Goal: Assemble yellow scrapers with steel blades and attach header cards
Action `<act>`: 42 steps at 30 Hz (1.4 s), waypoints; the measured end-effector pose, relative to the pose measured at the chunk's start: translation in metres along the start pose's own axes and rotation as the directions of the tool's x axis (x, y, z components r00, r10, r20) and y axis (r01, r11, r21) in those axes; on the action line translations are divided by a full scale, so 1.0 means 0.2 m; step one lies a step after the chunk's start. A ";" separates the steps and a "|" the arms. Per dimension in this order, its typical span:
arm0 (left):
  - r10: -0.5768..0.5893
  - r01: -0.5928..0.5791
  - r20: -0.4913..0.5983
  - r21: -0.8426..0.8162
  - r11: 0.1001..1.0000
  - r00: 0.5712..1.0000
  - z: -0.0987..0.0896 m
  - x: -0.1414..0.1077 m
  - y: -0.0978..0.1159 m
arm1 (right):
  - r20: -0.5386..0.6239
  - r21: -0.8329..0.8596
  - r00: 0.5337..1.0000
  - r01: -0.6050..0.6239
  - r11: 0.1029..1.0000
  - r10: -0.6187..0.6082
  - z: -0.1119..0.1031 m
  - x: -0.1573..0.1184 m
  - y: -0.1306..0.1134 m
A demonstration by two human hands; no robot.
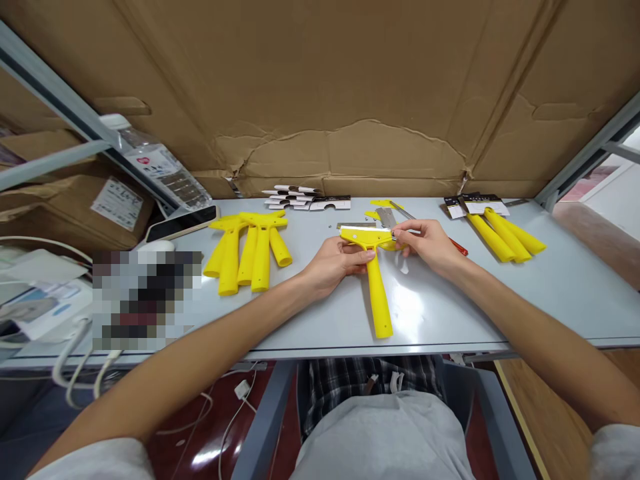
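Observation:
A yellow scraper (380, 300) is held over the table, its broad head up and its handle pointing toward me. My left hand (336, 265) is closed around the neck of the scraper, just below the head. At the right end of the head, my right hand (423, 244) has its thumb and fingers pinched together; whatever lies between them is too small to make out. Behind the head lie metal blades (386, 216), yellow plastic pieces (382, 203) and tiny screws. A screwdriver with a red handle (458, 247) lies partly behind my right hand.
Several yellow scraper handles (260, 257) are piled at the left. At the right, yellow scrapers (493, 237) lie with printed cards attached. Folded cards (293, 199) are stacked at the back. A phone (183, 224), a mouse (156, 248) and a plastic bottle (160, 163) stand left; cardboard (350, 87) walls the back.

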State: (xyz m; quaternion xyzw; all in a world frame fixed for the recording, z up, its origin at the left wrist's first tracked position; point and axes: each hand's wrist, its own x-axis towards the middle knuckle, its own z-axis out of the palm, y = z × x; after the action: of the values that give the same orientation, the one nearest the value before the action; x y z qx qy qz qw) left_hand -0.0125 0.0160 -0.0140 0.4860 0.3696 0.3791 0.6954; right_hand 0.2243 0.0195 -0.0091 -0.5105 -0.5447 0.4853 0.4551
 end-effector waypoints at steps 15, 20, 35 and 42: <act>0.068 -0.072 0.028 0.148 0.986 0.997 0.03 -0.02 -0.01 | 0.096 -0.159 0.973 0.223 0.962 -0.210 0.02 0.00 0.04; 0.081 -0.084 0.027 0.149 0.985 0.996 0.03 -0.03 0.00 | 0.104 -0.173 0.975 0.211 0.962 -0.196 0.02 0.00 0.03; 0.077 -0.079 0.016 0.148 0.986 0.997 0.03 -0.02 -0.01 | 0.127 -0.262 0.970 0.233 0.936 -0.206 0.01 -0.01 0.01; 0.077 -0.078 0.011 0.154 0.985 0.997 0.03 -0.02 -0.01 | 0.122 -0.276 0.971 0.231 0.933 -0.204 0.02 -0.01 0.01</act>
State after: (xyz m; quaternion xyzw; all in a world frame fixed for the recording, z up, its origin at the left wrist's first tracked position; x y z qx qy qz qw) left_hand -0.0083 0.0086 -0.0141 0.5533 0.3770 0.3748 0.6413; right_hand 0.2210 0.0177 -0.0119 -0.4852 -0.6828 0.3702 0.4016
